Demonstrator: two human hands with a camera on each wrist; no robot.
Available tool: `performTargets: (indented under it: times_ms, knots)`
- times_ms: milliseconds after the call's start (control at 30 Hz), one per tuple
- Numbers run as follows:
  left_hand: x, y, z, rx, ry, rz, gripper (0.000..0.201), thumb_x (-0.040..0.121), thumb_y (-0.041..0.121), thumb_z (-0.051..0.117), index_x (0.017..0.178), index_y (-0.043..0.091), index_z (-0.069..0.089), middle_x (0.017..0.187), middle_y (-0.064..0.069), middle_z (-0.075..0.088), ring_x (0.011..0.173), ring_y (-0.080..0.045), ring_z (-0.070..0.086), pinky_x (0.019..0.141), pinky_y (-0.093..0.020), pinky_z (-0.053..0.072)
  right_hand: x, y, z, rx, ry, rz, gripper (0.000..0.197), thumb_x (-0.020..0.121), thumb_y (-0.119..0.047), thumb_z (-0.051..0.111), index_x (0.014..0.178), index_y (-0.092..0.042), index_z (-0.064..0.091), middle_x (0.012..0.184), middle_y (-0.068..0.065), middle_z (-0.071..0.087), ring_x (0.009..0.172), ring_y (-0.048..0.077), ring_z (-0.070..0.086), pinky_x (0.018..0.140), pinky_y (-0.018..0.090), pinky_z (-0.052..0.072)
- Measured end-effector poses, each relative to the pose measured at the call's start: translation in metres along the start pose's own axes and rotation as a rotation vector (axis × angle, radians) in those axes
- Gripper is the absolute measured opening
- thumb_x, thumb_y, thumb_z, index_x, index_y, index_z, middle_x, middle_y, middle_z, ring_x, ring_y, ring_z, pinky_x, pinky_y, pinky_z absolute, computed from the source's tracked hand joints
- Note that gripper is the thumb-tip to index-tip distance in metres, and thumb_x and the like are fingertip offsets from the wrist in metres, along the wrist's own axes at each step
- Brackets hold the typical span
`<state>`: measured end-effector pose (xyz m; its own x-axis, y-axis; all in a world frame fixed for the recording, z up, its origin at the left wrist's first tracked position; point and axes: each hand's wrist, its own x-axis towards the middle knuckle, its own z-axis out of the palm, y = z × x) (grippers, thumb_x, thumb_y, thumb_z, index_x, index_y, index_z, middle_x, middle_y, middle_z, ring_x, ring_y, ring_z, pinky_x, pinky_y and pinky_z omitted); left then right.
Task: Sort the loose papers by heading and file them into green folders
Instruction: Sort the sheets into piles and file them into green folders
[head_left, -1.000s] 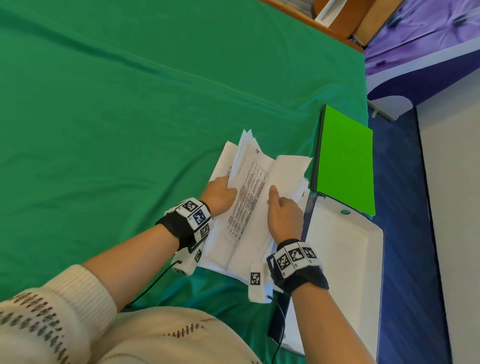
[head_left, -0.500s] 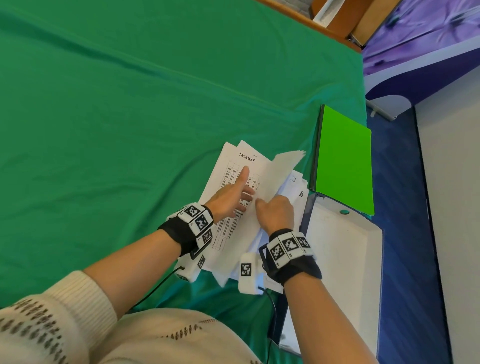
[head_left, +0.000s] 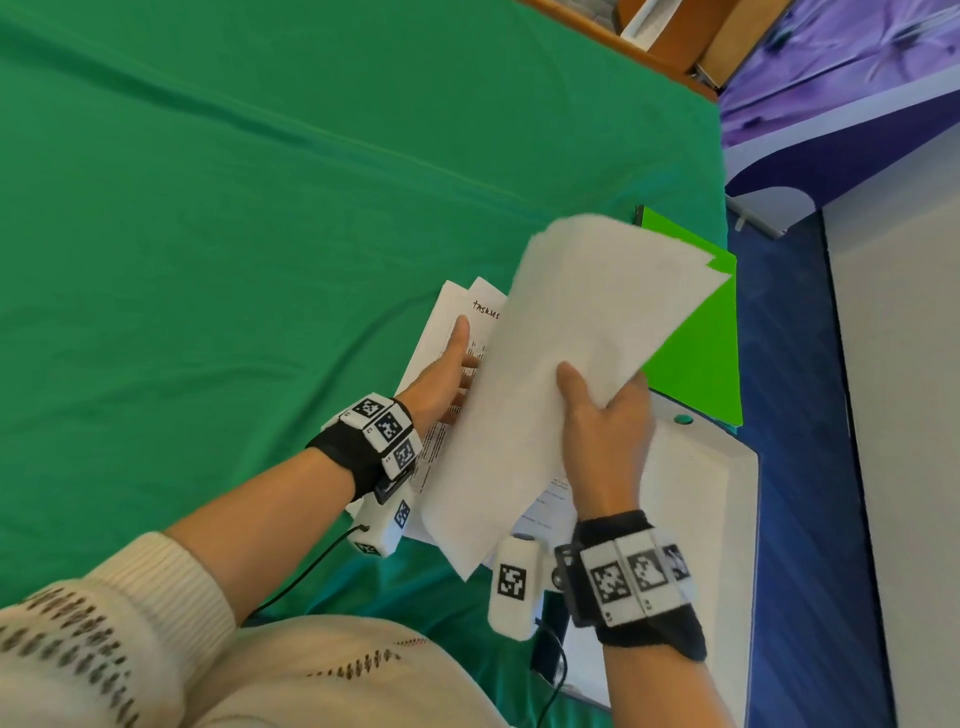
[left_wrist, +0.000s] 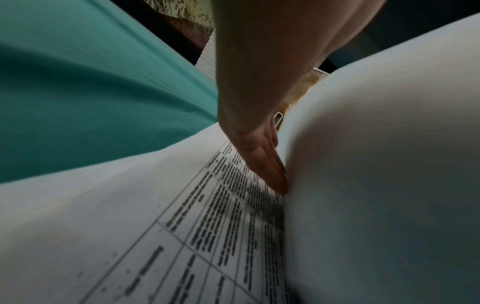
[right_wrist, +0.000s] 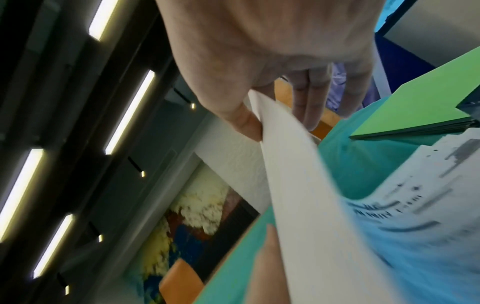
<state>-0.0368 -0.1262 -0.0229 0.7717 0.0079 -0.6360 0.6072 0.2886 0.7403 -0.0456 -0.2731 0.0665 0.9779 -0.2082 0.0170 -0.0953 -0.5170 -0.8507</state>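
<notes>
My right hand (head_left: 597, 400) pinches a batch of white sheets (head_left: 576, 353) between thumb and fingers and holds them lifted, blank backs up. In the right wrist view the thumb (right_wrist: 244, 121) presses the lifted sheets (right_wrist: 311, 205) against the fingers behind. My left hand (head_left: 447, 374) lies flat with straight fingers on a printed page headed "TASKLIST" (head_left: 467, 317), part of the loose pile on the green cloth (head_left: 260, 234). The left wrist view shows the fingers (left_wrist: 262, 158) on the printed table page (left_wrist: 182, 226). A bright green folder (head_left: 696, 358) lies to the right, partly hidden by the lifted sheets.
A white tray-like box (head_left: 727, 519) sits just right of the pile, below the folder, with a small green button (head_left: 683, 419) near its top. The table's right edge drops to a blue floor (head_left: 800, 467). A wooden edge (head_left: 623, 47) bounds the far side.
My right hand has taken hold of a batch of sheets and lifted it up and rightward off the pile. My left hand has stayed flat on the printed page.
</notes>
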Motion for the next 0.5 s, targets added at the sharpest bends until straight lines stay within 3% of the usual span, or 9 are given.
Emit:
performTargets:
  times_ms: [67, 167, 200, 267, 300, 367, 433, 500]
  knots:
    - [0.006, -0.006, -0.007, -0.077, -0.073, -0.012, 0.086, 0.078, 0.090, 0.019, 0.126, 0.033, 0.061, 0.118, 0.001, 0.070, 0.104, -0.017, 0.068, 0.094, -0.036, 0.050, 0.002, -0.014, -0.025, 0.107, 0.088, -0.002, 0.029, 0.086, -0.022, 0.068, 0.115, -0.018, 0.064, 0.108, -0.005, 0.068, 0.100, 0.013, 0.065, 0.086, 0.030, 0.053]
    - [0.024, -0.019, -0.018, -0.082, -0.142, 0.022, 0.094, 0.064, 0.100, 0.030, 0.143, 0.051, 0.038, 0.149, 0.011, 0.046, 0.138, -0.015, 0.042, 0.117, -0.050, 0.027, 0.006, -0.038, -0.069, 0.030, 0.273, -0.060, 0.026, 0.086, -0.028, 0.065, 0.110, -0.020, 0.068, 0.102, -0.005, 0.069, 0.095, 0.016, 0.067, 0.085, 0.037, 0.056]
    - [0.027, -0.022, -0.020, -0.079, -0.140, 0.023, 0.094, 0.063, 0.099, 0.034, 0.145, 0.052, 0.033, 0.153, 0.013, 0.040, 0.142, -0.014, 0.036, 0.119, -0.050, 0.022, 0.005, -0.046, -0.082, -0.033, 0.315, -0.092, 0.028, 0.087, -0.028, 0.063, 0.112, -0.015, 0.067, 0.100, -0.003, 0.067, 0.092, 0.015, 0.067, 0.080, 0.034, 0.055]
    - [0.027, -0.022, -0.018, -0.052, -0.140, 0.010, 0.097, 0.066, 0.095, 0.043, 0.148, 0.044, 0.033, 0.155, 0.009, 0.036, 0.143, -0.017, 0.034, 0.120, -0.050, 0.021, 0.001, -0.060, -0.099, -0.158, 0.338, -0.173, 0.022, 0.090, -0.025, 0.060, 0.105, -0.009, 0.065, 0.093, 0.001, 0.062, 0.081, 0.003, 0.064, 0.066, 0.022, 0.044]
    - [0.021, -0.018, -0.015, 0.010, -0.121, 0.029, 0.100, 0.069, 0.090, 0.047, 0.151, 0.034, 0.032, 0.157, 0.005, 0.034, 0.143, -0.019, 0.033, 0.120, -0.050, 0.021, -0.002, -0.062, -0.103, -0.236, 0.310, -0.209, 0.016, 0.092, -0.022, 0.058, 0.098, -0.008, 0.063, 0.087, 0.002, 0.059, 0.073, -0.001, 0.060, 0.060, 0.018, 0.038]
    - [0.022, -0.019, -0.015, 0.225, 0.012, 0.036, 0.090, 0.079, 0.069, 0.062, 0.147, 0.014, 0.039, 0.151, -0.005, 0.042, 0.138, -0.027, 0.040, 0.115, -0.051, 0.032, -0.007, -0.062, -0.099, -0.442, 0.175, -0.234, 0.014, 0.093, -0.021, 0.056, 0.085, -0.009, 0.056, 0.072, 0.001, 0.053, 0.059, 0.007, 0.052, 0.049, 0.013, 0.029]
    - [0.024, -0.024, -0.017, 0.363, 0.111, 0.072, 0.053, 0.086, 0.035, 0.073, 0.127, 0.006, 0.055, 0.130, -0.010, 0.060, 0.121, -0.031, 0.056, 0.103, -0.048, 0.046, -0.018, -0.050, -0.076, -0.619, 0.008, -0.208, 0.018, 0.093, -0.023, 0.054, 0.081, -0.012, 0.048, 0.071, 0.003, 0.049, 0.060, 0.024, 0.047, 0.055, 0.024, 0.029]
    - [0.028, -0.028, -0.016, 0.485, 0.155, 0.091, 0.038, 0.082, 0.016, 0.076, 0.116, 0.004, 0.061, 0.118, -0.013, 0.065, 0.110, -0.033, 0.061, 0.094, -0.048, 0.051, -0.031, -0.029, -0.043, -0.695, -0.146, -0.234, 0.016, 0.093, -0.022, 0.051, 0.081, -0.015, 0.042, 0.077, 0.007, 0.049, 0.073, 0.033, 0.050, 0.062, 0.029, 0.021]
